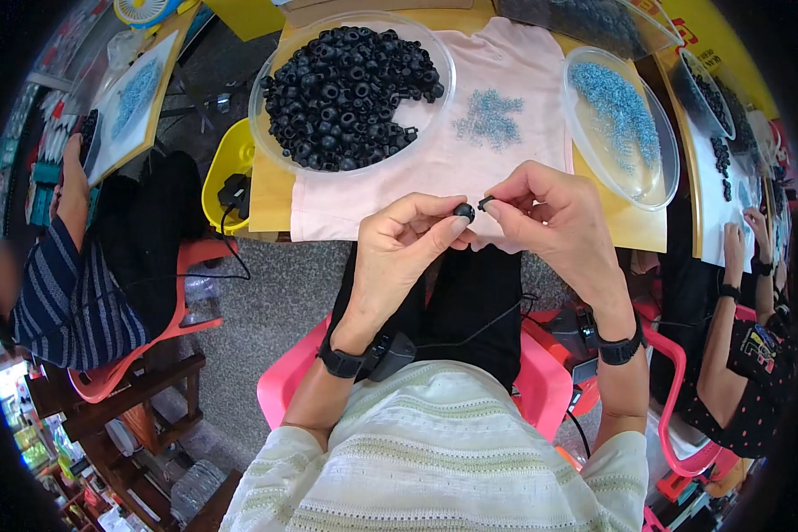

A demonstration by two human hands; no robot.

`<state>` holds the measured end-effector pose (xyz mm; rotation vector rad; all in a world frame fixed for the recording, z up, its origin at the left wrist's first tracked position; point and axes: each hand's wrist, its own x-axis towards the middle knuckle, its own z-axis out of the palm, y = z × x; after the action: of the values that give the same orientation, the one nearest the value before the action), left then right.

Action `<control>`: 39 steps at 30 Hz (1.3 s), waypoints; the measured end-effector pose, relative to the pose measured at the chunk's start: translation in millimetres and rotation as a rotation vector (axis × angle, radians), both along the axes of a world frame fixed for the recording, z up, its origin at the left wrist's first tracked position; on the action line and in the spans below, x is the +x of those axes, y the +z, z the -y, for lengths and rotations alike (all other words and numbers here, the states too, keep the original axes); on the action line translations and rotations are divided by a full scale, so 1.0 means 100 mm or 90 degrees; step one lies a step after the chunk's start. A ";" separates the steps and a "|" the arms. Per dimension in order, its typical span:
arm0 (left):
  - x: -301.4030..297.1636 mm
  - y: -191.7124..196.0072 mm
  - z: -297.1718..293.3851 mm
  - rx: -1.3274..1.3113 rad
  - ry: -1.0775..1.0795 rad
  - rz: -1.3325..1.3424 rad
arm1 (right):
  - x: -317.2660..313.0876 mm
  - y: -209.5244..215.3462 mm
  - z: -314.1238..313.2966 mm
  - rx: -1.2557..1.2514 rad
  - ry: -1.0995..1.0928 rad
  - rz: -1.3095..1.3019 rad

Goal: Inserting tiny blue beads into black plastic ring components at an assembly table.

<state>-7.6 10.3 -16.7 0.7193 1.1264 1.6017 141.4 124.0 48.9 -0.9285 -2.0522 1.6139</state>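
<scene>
My left hand (pixel 403 244) pinches a round, hollow black plastic piece (pixel 465 212) between thumb and fingers. Just to its right, my right hand (pixel 554 217) grips a smaller black plastic piece (pixel 485 203) at its fingertips. The two pieces face each other with a slight gap, above the near edge of a pink cloth (pixel 355 199). Beyond my left hand stands a clear round tub (pixel 421 115) heaped with similar black pieces. A loose pile of tiny bluish pieces (pixel 490 120), too small to make out, lies on the cloth. More of them fill part of a clear oval tub (pixel 629 188) at right.
A yellow bin (pixel 215 182) holding a black plug hangs at the table's left. Another clear container (pixel 585 22) stands at the back right. People work at side tables: a striped sleeve (pixel 58 257) at left, a co-worker's hands (pixel 743 239) at right. Black cables trail near my wrists.
</scene>
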 end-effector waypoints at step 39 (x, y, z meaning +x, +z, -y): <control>0.05 -0.22 -0.11 -0.027 -0.014 0.076 | -0.06 -0.40 0.06 0.059 -0.041 -0.036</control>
<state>-2.1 21.8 -39.0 0.5982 1.0602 1.5763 134.9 117.7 8.9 -0.8973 -2.0190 1.4827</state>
